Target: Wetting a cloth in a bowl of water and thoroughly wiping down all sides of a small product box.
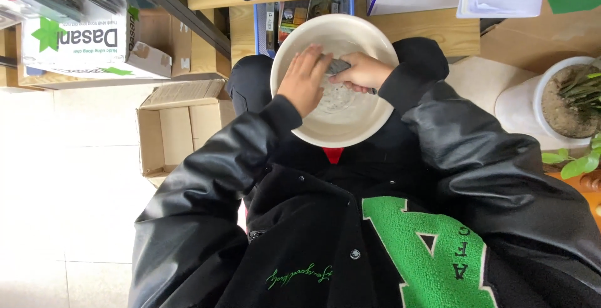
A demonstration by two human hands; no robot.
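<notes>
Left hand (305,79) lies flat and open inside the bowl (313,129); right hand (363,72) grips a grey tool (337,66) pointing leftward toward it.

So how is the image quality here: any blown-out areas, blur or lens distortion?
Head view: the floor tiles at left are blown out to near white; the bowl is bright yet keeps detail. The left hand and right hand look sharp. The black jacket reads dark, and straight edges bow slightly near the corners.
</notes>
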